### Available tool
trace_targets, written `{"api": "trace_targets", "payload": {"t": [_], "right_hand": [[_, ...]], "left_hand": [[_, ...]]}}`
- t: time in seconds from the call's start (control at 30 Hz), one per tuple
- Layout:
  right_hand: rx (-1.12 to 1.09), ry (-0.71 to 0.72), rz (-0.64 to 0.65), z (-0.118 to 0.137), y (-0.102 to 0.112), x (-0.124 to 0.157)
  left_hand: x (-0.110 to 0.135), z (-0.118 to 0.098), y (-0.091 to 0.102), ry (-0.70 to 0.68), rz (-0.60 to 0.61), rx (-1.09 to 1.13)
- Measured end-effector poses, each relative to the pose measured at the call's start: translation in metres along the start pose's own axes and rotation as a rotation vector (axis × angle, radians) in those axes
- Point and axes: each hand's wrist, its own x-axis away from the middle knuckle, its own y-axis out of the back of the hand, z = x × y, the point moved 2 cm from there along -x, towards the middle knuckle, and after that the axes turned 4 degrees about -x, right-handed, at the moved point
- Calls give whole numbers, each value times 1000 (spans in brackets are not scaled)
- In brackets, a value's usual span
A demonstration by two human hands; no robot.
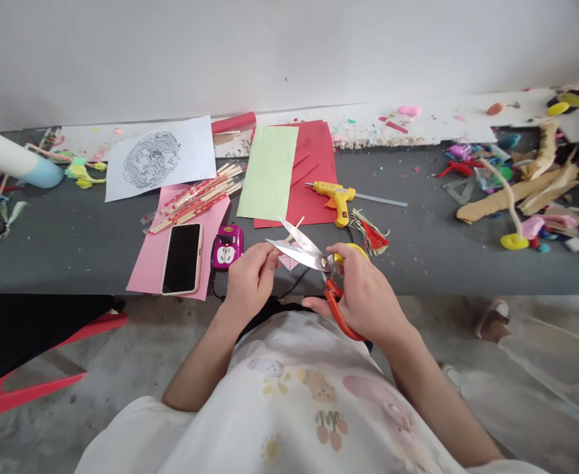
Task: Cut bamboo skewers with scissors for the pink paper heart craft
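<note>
My right hand [368,289] is wrapped round the handles of a pair of scissors [323,262], one loop red and the other yellow. The blades are spread and point left toward my left hand [252,280]. With thumb and fingers pinched together, my left hand holds a thin wooden stick [296,228], whose end shows near the blades. Part of the stick is hidden by the blades and fingers. A small piece of pink paper [289,263] shows just below the blades. Left of my left hand lies a purple power socket [228,247] with a black cord.
A phone [182,258] rests on pink paper [145,263]. Behind are bagged wooden sticks [197,197], a dragon print [190,155], green paper [269,171] and red paper [313,151]. A yellow glue gun [336,197] and tassel [371,232] lie right. Craft scraps [511,178] clutter the far right.
</note>
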Motion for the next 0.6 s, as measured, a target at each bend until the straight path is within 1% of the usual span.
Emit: {"api": "trace_targets", "payload": {"t": [0.07,0.17,0.33,0.6], "right_hand": [[-8,-14,14,0,0,0],[-43,-59,69,-1,1,0],[-99,-132,155,-3,1,-1],[-119,-186,205,-6,-1,-1]], "left_hand": [[0,0,0,8,15,10],[0,0,-1,12,34,24],[1,3,-3,-7,21,17],[1,2,-3,-9,31,2]]}}
